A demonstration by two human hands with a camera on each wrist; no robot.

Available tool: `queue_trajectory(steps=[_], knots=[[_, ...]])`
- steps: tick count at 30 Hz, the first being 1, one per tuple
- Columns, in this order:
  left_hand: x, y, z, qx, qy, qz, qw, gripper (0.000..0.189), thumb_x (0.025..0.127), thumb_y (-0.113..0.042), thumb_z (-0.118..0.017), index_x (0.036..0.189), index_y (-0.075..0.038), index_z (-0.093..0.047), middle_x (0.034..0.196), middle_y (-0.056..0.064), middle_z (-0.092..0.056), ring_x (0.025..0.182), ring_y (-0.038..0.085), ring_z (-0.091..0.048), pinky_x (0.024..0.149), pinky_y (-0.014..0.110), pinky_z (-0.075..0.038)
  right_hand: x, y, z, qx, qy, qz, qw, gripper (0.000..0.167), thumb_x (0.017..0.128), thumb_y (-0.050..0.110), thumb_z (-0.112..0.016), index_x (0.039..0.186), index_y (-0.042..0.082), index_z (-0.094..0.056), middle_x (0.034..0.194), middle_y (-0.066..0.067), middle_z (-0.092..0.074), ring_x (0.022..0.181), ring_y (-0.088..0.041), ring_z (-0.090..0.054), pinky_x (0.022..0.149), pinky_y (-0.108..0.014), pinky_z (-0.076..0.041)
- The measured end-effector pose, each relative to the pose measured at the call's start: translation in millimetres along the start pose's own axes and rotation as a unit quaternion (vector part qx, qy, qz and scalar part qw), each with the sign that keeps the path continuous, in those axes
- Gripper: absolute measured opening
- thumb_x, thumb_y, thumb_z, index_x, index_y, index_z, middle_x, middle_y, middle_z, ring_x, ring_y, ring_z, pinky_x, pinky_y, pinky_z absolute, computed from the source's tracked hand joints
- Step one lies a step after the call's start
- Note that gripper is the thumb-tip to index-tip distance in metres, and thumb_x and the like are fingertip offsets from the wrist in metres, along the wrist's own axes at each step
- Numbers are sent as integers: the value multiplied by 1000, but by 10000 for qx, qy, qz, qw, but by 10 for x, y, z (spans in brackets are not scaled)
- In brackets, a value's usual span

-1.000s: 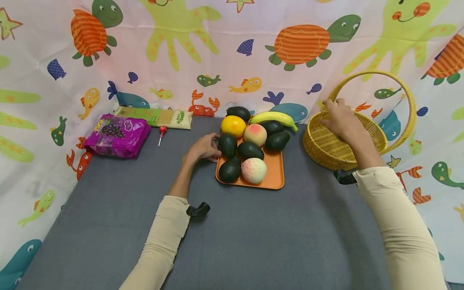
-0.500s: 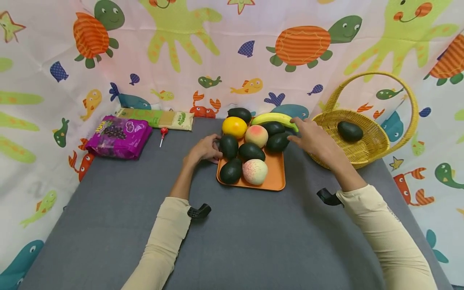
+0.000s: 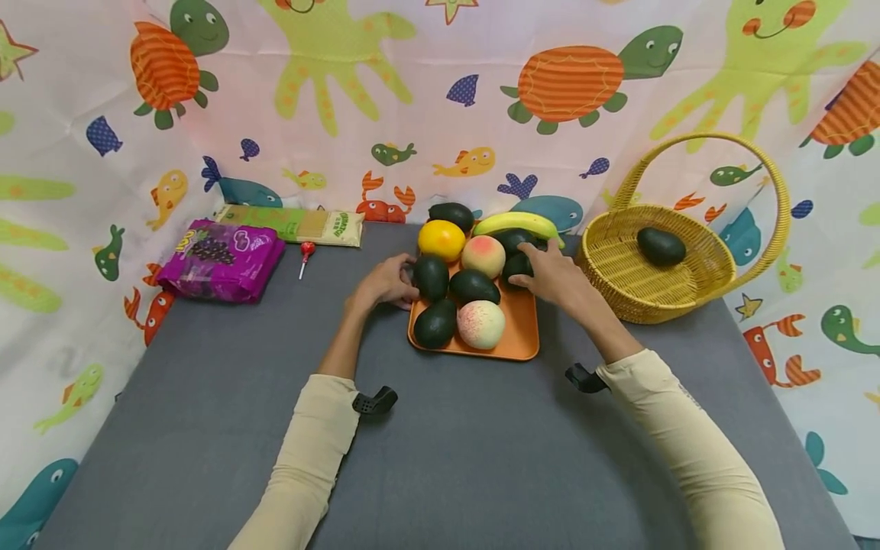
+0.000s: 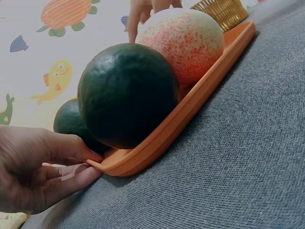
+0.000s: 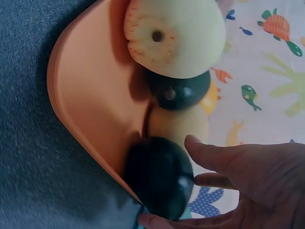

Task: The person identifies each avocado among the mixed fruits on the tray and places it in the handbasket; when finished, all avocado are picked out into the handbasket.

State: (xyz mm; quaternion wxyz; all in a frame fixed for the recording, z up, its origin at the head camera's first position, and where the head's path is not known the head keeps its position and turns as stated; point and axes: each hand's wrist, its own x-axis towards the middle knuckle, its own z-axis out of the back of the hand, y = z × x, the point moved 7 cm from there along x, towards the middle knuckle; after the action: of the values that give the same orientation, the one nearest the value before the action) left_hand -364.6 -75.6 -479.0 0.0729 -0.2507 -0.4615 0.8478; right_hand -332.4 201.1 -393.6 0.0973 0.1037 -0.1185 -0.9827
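An orange tray (image 3: 524, 325) carries several dark avocados, a peach (image 3: 483, 256), a paler speckled peach (image 3: 481, 325), a yellow-orange fruit (image 3: 441, 240) and a banana (image 3: 525, 222). My left hand (image 3: 389, 281) pinches the tray's left rim, thumb on top and fingers beneath in the left wrist view. Over the tray's right side, my right hand (image 3: 558, 281) spreads its thumb and fingers around an avocado (image 5: 159, 176), fingertips right at its skin. That avocado is partly hidden by the hand in the head view. Another avocado (image 3: 661, 247) lies inside the yellow wicker basket (image 3: 622, 302).
The basket's tall handle (image 3: 781, 206) arches up, to the right of the tray. At the back left lie a purple grape-picture bag (image 3: 223, 260), a green flat packet (image 3: 302, 224) and a red lollipop (image 3: 307, 249). A printed cloth (image 3: 426, 92) hangs behind the grey table (image 3: 481, 451).
My right hand has come out of the basket and moved left to the avocado on the tray's right side. An avocado now shows in the basket. The left hand has stayed at the tray.
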Motion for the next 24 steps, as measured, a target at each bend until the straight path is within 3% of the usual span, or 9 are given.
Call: queue_trajectory(steps=[5, 12, 19, 24], knots=[[-22, 26, 21, 24, -31, 38, 10000, 76, 91, -5, -75, 157, -9, -38, 103, 16, -63, 69, 17, -70, 67, 30, -66, 78, 33, -122, 165, 83, -69, 9998, 70, 103, 42, -65, 158, 10, -38, 151, -46, -25, 111, -66, -60, 89, -69, -57], [-17, 45, 17, 47, -41, 90, 9999, 76, 91, -5, -75, 157, -10, -38, 103, 16, -63, 68, 17, -70, 66, 29, -66, 127, 67, -212, 464, 4, 82, 9989, 53, 102, 36, -68, 138, 7, -42, 133, -37, -36, 89, -53, -63, 66, -48, -54], [-4, 38, 6, -31, -9, 27, 10000, 76, 92, -5, -75, 157, -9, -38, 102, 16, -63, 70, 17, -70, 67, 30, -67, 57, 114, -106, 490, -139, 65, 9987, 53, 100, 28, -71, 140, 6, -44, 138, -38, -35, 93, -55, -60, 72, -54, -56], [-8, 35, 9, 31, -33, 50, 10000, 75, 92, -5, -75, 157, -9, -38, 102, 17, -64, 71, 17, -70, 65, 29, -66, -4, 141, 11, 462, -375, 126, 9982, 52, 97, 27, -71, 137, 5, -47, 134, -34, -36, 83, -45, -60, 66, -47, -54]])
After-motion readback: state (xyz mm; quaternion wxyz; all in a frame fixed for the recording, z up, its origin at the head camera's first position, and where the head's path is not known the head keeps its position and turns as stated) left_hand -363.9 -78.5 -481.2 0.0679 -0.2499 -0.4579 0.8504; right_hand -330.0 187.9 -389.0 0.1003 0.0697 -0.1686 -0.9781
